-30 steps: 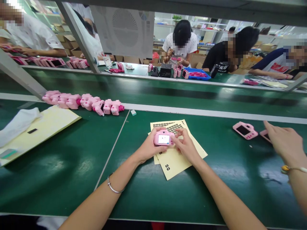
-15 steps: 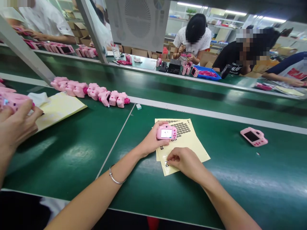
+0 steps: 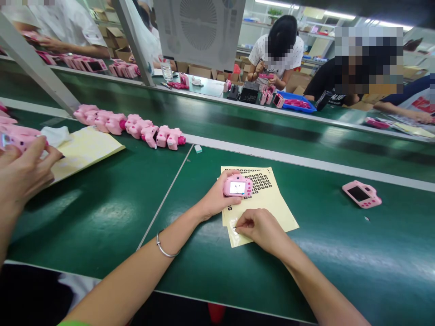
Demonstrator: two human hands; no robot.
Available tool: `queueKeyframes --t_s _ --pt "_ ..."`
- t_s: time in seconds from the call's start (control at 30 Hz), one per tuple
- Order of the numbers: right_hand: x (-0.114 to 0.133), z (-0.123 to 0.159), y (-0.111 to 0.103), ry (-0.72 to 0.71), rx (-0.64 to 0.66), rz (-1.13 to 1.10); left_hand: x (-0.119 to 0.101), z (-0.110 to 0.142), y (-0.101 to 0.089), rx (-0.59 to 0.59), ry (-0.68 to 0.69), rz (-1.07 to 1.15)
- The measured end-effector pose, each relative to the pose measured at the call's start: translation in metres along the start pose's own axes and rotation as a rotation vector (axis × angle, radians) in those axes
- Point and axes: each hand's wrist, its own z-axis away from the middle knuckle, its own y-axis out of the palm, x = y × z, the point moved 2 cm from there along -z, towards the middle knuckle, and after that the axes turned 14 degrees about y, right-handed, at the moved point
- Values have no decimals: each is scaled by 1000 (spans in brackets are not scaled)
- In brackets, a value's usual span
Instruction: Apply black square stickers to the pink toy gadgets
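Over the sheet, at the middle of my bench, sits the camera, and my left hand has it: thumb along the near edge, fingers round the far one, clamped on the left end. The screen is lit and turned up to me, the buttons uncovered on the right. Light, I reckon, a stiff, smooth shell that could slip if I go slack, so a firm but easy grip should do. Best hold is right where I am, on the rounded left end; the screen seems the part to spare, likely quick to smudge or scratch.

Down at the sheet's near left corner, my right hand has thumb and forefinger together, pinched on a tiny sticker. Whether it's wholly free of the sheet, I can't tell. Thin, bendy and tacky, I'd guess: take it by the rim, or it may fold. Off to the right lies a second camera, screen dark, well apart from me; on the far left stands a row of pink bodies.
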Motion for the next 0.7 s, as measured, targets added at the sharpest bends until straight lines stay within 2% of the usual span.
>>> queueKeyframes --t_s 0.23,0.7 --pt "1 0 3 56 -2 -60 1 0 0 3 14 19" --pt "6 0 3 35 23 75 0 1 0 26 24 -19"
